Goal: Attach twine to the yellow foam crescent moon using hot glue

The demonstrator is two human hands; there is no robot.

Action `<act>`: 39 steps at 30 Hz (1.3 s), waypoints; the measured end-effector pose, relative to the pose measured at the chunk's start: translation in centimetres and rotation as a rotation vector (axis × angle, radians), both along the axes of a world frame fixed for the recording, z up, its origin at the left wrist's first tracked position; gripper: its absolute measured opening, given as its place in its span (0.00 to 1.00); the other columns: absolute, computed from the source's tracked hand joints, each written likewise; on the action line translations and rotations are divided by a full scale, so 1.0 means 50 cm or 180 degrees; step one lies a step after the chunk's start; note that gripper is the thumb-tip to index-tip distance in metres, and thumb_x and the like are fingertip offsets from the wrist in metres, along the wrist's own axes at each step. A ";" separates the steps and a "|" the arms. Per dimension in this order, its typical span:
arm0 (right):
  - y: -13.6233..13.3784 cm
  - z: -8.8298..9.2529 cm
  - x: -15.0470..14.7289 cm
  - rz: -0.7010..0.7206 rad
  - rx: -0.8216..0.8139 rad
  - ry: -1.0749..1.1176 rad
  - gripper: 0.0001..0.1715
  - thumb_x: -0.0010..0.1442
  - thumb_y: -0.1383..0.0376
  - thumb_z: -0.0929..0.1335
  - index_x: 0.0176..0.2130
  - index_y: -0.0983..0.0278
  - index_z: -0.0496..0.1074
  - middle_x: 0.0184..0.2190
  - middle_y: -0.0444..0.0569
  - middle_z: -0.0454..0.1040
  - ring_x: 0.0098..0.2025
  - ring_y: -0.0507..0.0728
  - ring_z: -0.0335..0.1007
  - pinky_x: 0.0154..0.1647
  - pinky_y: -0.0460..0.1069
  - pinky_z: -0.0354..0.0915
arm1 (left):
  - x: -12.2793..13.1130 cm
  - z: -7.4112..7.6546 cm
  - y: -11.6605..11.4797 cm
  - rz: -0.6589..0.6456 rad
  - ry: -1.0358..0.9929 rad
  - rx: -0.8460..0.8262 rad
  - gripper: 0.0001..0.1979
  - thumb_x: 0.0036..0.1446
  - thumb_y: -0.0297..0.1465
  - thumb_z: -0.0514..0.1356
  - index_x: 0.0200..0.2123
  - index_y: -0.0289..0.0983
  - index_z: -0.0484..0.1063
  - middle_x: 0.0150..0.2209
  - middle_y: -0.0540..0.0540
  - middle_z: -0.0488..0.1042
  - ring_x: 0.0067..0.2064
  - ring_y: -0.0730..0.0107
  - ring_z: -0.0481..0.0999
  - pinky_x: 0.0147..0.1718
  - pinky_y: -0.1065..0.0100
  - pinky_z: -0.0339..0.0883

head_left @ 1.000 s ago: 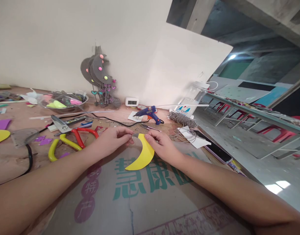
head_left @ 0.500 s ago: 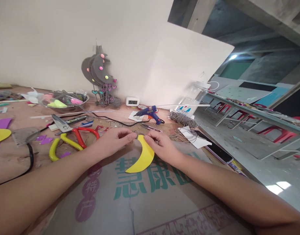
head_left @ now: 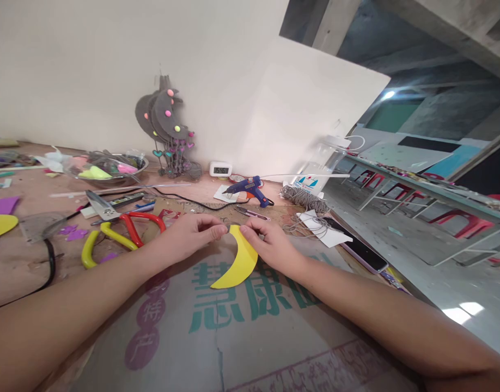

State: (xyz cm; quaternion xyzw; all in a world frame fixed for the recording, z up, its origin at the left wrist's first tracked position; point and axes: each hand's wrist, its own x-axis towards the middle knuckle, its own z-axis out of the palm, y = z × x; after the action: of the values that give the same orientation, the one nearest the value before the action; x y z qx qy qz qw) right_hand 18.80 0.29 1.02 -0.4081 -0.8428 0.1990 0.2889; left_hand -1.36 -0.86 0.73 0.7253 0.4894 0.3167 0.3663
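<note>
A flat yellow crescent [head_left: 242, 261], like cut foam or card, hangs tip down over the printed cardboard sheet [head_left: 184, 354]. My right hand [head_left: 270, 243] pinches its upper right edge between thumb and fingers. At the crescent's top end, my left hand [head_left: 199, 235] is closed, thumb against fingers. A small grey bit shows between the two hands there; whatever the left fingertips hold is too small to make out. Scissors [head_left: 131, 231] with red and yellow handles lie to the left of my left hand.
Beyond my hands are a blue glue gun [head_left: 252, 189], a pen-like cutter [head_left: 252, 213] and a small clock [head_left: 220, 169]. Grey crescent ornaments [head_left: 164, 117] lean against the wall. Grey cord [head_left: 305, 197] and a phone [head_left: 362, 247] lie right; a bowl [head_left: 141, 163] stands left.
The crescent's lower tip has shifted very slightly to the right. Both hands keep nearly the same place and grip.
</note>
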 end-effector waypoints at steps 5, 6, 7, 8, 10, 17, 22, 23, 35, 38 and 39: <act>-0.001 0.004 -0.002 -0.0059 -0.0018 0.0010 0.17 0.60 0.59 0.58 0.23 0.65 0.59 0.19 0.41 0.56 0.24 0.48 0.52 0.24 0.44 0.50 | 0.001 -0.008 0.006 -0.0059 -0.0019 -0.0025 0.17 0.49 0.43 0.55 0.36 0.38 0.74 0.34 0.49 0.75 0.34 0.66 0.71 0.30 0.70 0.63; -0.001 0.005 -0.002 -0.0067 -0.0019 0.0007 0.17 0.60 0.59 0.58 0.23 0.65 0.59 0.20 0.41 0.56 0.24 0.48 0.52 0.24 0.44 0.50 | 0.001 -0.009 0.007 -0.0096 0.0003 -0.0005 0.16 0.49 0.42 0.54 0.36 0.38 0.74 0.35 0.48 0.75 0.35 0.65 0.72 0.32 0.69 0.63; -0.001 0.005 -0.002 -0.0071 -0.0023 0.0000 0.17 0.60 0.59 0.58 0.23 0.65 0.59 0.20 0.41 0.56 0.24 0.48 0.52 0.24 0.44 0.50 | 0.001 -0.011 0.009 -0.0124 0.0023 0.0017 0.16 0.50 0.40 0.53 0.36 0.38 0.74 0.35 0.48 0.76 0.36 0.64 0.72 0.33 0.68 0.63; -0.001 0.005 -0.001 -0.0075 -0.0029 -0.0006 0.17 0.61 0.59 0.58 0.23 0.65 0.59 0.20 0.41 0.56 0.24 0.48 0.52 0.24 0.44 0.50 | 0.001 -0.011 0.010 -0.0142 0.0031 0.0032 0.15 0.51 0.39 0.53 0.36 0.38 0.74 0.35 0.48 0.76 0.36 0.64 0.72 0.34 0.68 0.63; -0.001 0.006 -0.001 -0.0089 -0.0046 -0.0014 0.17 0.61 0.59 0.57 0.24 0.65 0.59 0.20 0.41 0.56 0.24 0.48 0.52 0.25 0.44 0.50 | 0.001 -0.012 0.010 -0.0125 -0.0008 0.0042 0.14 0.52 0.37 0.52 0.36 0.38 0.73 0.34 0.48 0.76 0.36 0.65 0.73 0.36 0.67 0.63; -0.002 0.008 0.000 -0.0139 -0.0060 0.0081 0.17 0.60 0.59 0.57 0.24 0.65 0.59 0.20 0.41 0.57 0.24 0.49 0.53 0.25 0.44 0.50 | 0.005 -0.010 0.006 0.0022 -0.0066 -0.0005 0.14 0.48 0.36 0.55 0.37 0.38 0.74 0.33 0.49 0.76 0.34 0.66 0.73 0.32 0.70 0.64; 0.000 0.004 0.005 -0.0156 -0.0114 0.0154 0.18 0.61 0.58 0.57 0.25 0.65 0.60 0.21 0.42 0.58 0.24 0.49 0.53 0.24 0.44 0.50 | 0.004 -0.015 0.007 -0.0054 -0.0096 -0.0046 0.15 0.49 0.38 0.56 0.39 0.38 0.73 0.31 0.49 0.75 0.32 0.68 0.71 0.29 0.70 0.63; 0.001 0.004 0.005 -0.0153 -0.0110 0.0158 0.18 0.61 0.58 0.57 0.25 0.65 0.60 0.21 0.42 0.58 0.24 0.48 0.53 0.24 0.44 0.50 | 0.003 -0.016 0.007 -0.0035 -0.0091 -0.0025 0.15 0.49 0.38 0.56 0.39 0.38 0.73 0.32 0.49 0.75 0.32 0.68 0.71 0.29 0.70 0.63; 0.004 -0.003 0.005 -0.0117 -0.0133 0.0133 0.18 0.61 0.58 0.57 0.25 0.65 0.59 0.21 0.41 0.57 0.24 0.48 0.53 0.24 0.44 0.49 | 0.003 -0.022 0.013 -0.0012 -0.0284 0.0020 0.12 0.52 0.33 0.52 0.35 0.36 0.71 0.28 0.50 0.74 0.33 0.69 0.72 0.36 0.68 0.64; 0.004 -0.002 0.004 -0.0121 -0.0123 0.0134 0.18 0.61 0.58 0.57 0.24 0.65 0.59 0.21 0.41 0.57 0.24 0.48 0.53 0.24 0.44 0.49 | 0.003 -0.022 0.012 0.0034 -0.0425 -0.0085 0.11 0.51 0.32 0.51 0.35 0.36 0.71 0.27 0.51 0.75 0.33 0.70 0.73 0.38 0.68 0.64; 0.004 -0.002 0.004 -0.0121 -0.0119 0.0138 0.18 0.61 0.58 0.57 0.24 0.65 0.59 0.21 0.41 0.57 0.24 0.48 0.53 0.24 0.44 0.49 | 0.003 -0.022 0.011 0.0072 -0.0460 -0.0158 0.12 0.51 0.33 0.52 0.36 0.36 0.71 0.29 0.50 0.76 0.34 0.69 0.73 0.38 0.68 0.64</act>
State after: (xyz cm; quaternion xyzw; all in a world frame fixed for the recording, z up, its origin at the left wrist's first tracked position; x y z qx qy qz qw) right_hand 19.00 0.50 0.92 -0.4250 -0.8246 0.2180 0.3031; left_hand -1.19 -0.30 -0.35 0.6856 0.4775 0.3602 0.4149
